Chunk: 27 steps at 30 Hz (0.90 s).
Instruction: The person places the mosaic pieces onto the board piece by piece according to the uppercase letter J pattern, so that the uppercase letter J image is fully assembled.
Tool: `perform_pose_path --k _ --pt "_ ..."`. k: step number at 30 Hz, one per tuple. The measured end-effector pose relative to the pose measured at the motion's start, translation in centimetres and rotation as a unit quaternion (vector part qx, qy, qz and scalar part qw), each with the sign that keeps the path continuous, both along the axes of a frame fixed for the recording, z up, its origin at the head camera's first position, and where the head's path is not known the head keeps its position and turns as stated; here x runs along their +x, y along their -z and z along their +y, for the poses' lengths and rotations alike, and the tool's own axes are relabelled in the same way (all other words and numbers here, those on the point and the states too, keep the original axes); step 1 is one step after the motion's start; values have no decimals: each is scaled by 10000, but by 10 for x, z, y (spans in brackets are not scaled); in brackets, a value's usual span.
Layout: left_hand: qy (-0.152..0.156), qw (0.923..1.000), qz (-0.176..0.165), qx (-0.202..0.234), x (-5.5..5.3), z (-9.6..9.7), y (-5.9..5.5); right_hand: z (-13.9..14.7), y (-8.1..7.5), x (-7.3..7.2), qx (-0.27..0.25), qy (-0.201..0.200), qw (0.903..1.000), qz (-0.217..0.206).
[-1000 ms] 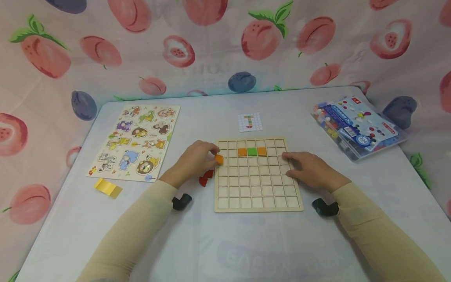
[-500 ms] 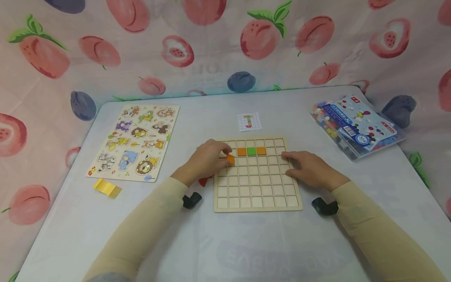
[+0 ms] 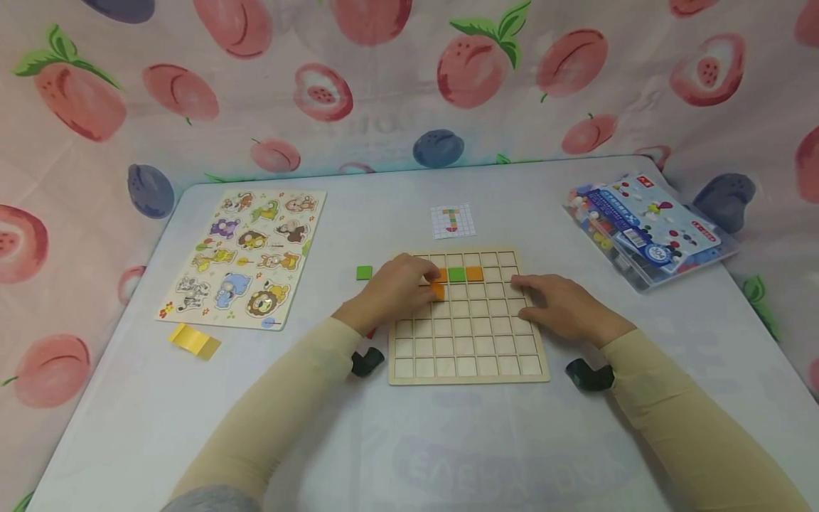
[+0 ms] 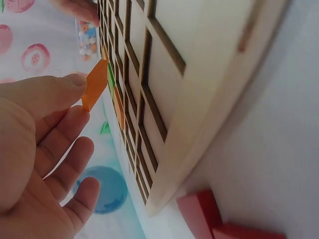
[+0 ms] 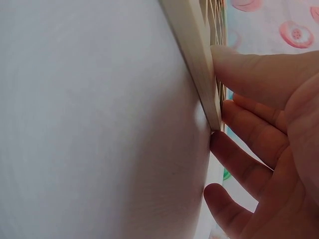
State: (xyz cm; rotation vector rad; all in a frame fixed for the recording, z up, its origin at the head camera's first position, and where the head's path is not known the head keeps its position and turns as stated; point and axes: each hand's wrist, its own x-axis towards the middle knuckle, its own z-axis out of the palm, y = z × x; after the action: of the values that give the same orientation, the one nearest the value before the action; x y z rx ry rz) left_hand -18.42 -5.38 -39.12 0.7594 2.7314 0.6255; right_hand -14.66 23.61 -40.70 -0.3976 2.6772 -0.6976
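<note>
One orange tile hangs over the board, just beside the tile row: my left hand pinches it. My right hand, fingers apart, touches the board. If that pinch slips, it could land askew.

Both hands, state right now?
Left hand: closed, pinching an orange square tile.
Right hand: open, touching the right edge of a pale wooden grid board.

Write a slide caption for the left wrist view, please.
Left hand pinches a flat orange tile over a pale wooden grid board, two red blocks lying beside the board.
</note>
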Motion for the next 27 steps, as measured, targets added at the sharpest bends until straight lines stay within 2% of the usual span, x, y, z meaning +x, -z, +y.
perform_pose_path --k 7,18,27 --pt "211 9997 95 -75 -1 8 3 1 0 0 -38 -8 10000 3" --pt "287 9990 320 -103 -3 15 6 3 2 0 -179 -122 9997 75" --pt "215 9995 149 -164 -6 20 6 2 2 0 -177 -101 9998 46"
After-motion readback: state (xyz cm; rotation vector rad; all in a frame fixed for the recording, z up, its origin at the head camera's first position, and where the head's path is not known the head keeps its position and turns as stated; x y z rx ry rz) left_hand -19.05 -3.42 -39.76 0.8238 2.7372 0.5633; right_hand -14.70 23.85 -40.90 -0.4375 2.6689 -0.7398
